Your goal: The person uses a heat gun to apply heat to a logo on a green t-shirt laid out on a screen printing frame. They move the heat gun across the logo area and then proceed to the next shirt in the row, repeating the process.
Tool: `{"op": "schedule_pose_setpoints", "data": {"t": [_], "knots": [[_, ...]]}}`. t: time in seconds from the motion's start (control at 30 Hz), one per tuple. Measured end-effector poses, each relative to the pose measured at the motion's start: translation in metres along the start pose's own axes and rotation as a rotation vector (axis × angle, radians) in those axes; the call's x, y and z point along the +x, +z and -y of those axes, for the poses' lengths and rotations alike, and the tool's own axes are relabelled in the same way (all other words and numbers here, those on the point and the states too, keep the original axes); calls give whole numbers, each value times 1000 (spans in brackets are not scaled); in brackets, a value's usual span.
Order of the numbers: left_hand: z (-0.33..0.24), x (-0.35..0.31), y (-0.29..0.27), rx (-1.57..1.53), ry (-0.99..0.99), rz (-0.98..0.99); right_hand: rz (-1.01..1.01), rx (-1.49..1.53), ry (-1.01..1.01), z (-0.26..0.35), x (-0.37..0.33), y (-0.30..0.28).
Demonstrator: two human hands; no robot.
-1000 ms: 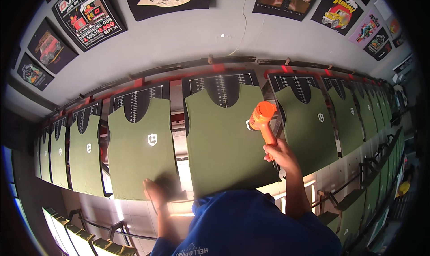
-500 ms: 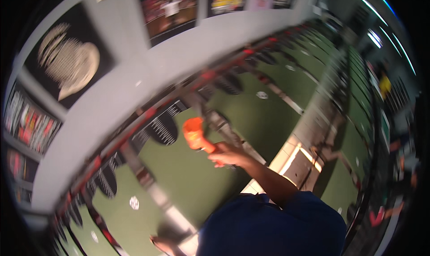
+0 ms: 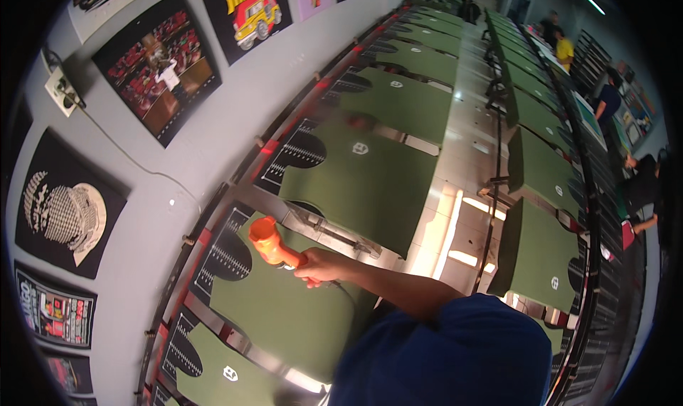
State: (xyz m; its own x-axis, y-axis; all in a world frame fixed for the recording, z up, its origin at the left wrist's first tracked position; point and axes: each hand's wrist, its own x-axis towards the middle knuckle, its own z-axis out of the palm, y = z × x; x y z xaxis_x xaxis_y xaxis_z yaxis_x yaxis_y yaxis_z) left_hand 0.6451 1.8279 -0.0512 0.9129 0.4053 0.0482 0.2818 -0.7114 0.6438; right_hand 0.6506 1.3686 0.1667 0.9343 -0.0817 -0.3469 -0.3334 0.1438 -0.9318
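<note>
My right hand (image 3: 324, 266) is closed around the handle of an orange hair dryer (image 3: 272, 244), the arm stretched leftward from a dark blue sleeve. The dryer's wide mouth points up and to the left, above a green fabric panel (image 3: 284, 313) laid on a flat printing board. A thin dark cord trails from beneath the hand. Any print on that panel is hidden from me. On the neighbouring green panel (image 3: 370, 182) there is a small white print (image 3: 361, 148). My left hand is out of the picture.
Rows of green panels on boards run far ahead, with a black rail (image 3: 245, 178) along the wall side. A tiled aisle (image 3: 445, 221) separates them from another row (image 3: 537, 249). Posters (image 3: 158, 68) and a corded wall socket (image 3: 64, 93) are at left. Several people work at far right.
My view has swung rightward along the row and become sharper. The right hand still grips the hair dryer, now lower and farther left in view. The left hand has left the picture.
</note>
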Motion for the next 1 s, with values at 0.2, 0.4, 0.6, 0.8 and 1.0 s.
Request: {"op": "schedule_pose_setpoints", "data": {"t": [0.2, 0.4, 0.6, 0.8, 1.0], "knots": [[55, -14, -38, -86, -187, -82, -71, 117, -8, 19, -23, -72], [52, -75, -33, -470, -262, -219, -124, 149, 7, 30, -31, -233], [-231, -206, 61, -511, -377, -87, -178, 34, 19, 51, -47, -384], [-353, -289, 105, 112, 35, 45, 7, -57, 119, 80, -25, -466], [-348, -315, 160, 131, 153, -62, 115, -126, 103, 82, 3, -482]]}}
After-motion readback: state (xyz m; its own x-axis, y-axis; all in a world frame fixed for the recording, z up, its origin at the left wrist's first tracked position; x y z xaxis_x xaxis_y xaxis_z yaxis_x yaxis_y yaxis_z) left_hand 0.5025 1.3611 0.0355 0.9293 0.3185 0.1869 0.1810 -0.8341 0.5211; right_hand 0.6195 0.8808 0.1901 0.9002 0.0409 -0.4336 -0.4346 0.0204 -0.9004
